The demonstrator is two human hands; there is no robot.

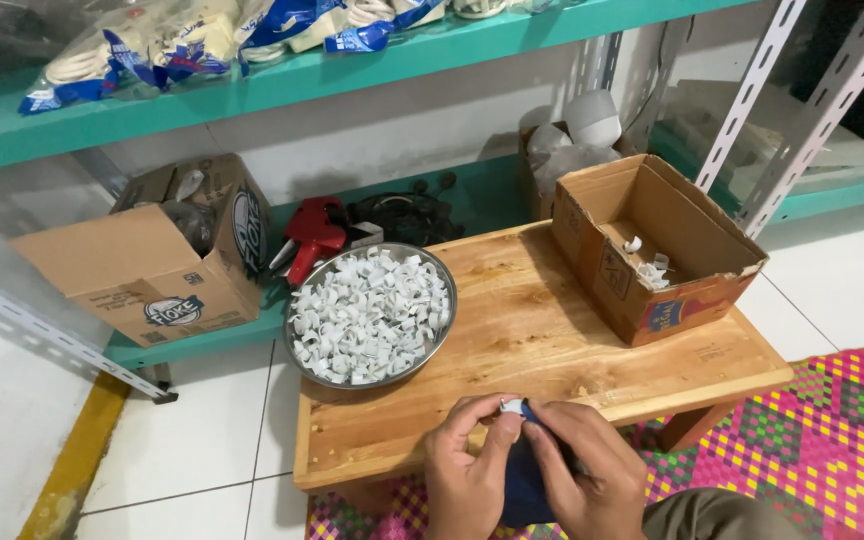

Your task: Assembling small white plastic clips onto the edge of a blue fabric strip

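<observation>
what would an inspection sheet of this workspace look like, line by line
surface: low wooden table, bare wood in the middle, standing on white floor tiles beside a woven mat.
job's things: small white clip pinched between both hands; dark blue object under the hands.
clutter: metal bowl heaped with white clips; open cardboard box on the table with a few clips inside.
fingers: left hand and right hand meet on the clip at the table's near edge.
cables: nothing seen.
surroundings: teal shelf with bagged goods; second cardboard box, red tool on the lower shelf.
</observation>
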